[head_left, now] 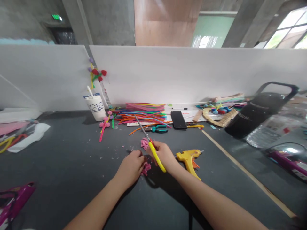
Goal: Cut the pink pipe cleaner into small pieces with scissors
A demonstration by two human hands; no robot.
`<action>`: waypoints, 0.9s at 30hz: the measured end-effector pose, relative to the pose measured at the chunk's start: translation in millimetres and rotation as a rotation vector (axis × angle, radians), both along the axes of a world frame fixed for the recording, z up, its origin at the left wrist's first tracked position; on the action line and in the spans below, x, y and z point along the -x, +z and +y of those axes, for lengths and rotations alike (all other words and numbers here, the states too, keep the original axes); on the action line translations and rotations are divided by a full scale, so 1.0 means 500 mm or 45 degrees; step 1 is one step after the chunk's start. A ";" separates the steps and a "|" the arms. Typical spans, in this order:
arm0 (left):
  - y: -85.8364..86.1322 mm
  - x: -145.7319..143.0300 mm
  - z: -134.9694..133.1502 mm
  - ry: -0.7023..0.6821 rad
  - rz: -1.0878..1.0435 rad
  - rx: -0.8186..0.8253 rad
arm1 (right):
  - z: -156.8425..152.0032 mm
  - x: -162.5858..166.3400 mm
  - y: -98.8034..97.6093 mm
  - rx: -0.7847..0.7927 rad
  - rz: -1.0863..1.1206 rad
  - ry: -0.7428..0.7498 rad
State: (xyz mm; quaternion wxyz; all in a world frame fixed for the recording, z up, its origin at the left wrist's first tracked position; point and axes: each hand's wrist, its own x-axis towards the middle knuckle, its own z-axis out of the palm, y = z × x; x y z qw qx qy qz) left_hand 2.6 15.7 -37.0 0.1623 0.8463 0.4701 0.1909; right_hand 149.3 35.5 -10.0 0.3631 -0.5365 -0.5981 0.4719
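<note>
My right hand [164,156] is closed around a pair of scissors [157,157] with yellow and red handles, its blades slanting up and away to the left. Close by on the left, my left hand [130,166] has its fingers curled together over the dark table. What the fingers pinch, if anything, is hidden. Short pink fuzzy pieces [145,168] show beside and beneath its fingertips. Another little heap of pink pieces [144,143] lies just beyond both hands. A yellow hot glue gun [189,158] rests on its side to the right of my right wrist.
Beyond the hands lie teal-handled pliers [158,129], a bundle of coloured pipe cleaners [144,115] and a black phone [178,120]. A patterned cup [96,107] stands at the back left, a black bottle [254,111] at the right. A white partition [168,73] closes off the back.
</note>
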 end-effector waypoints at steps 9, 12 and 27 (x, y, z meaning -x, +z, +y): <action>0.028 0.013 -0.013 0.212 -0.518 0.395 | -0.012 0.002 0.011 0.085 0.112 0.132; 0.044 0.016 -0.025 0.256 -0.872 0.751 | -0.025 0.009 0.020 0.123 0.154 0.198; 0.081 0.019 -0.044 0.357 -1.575 1.250 | -0.056 0.016 0.056 0.076 0.151 0.289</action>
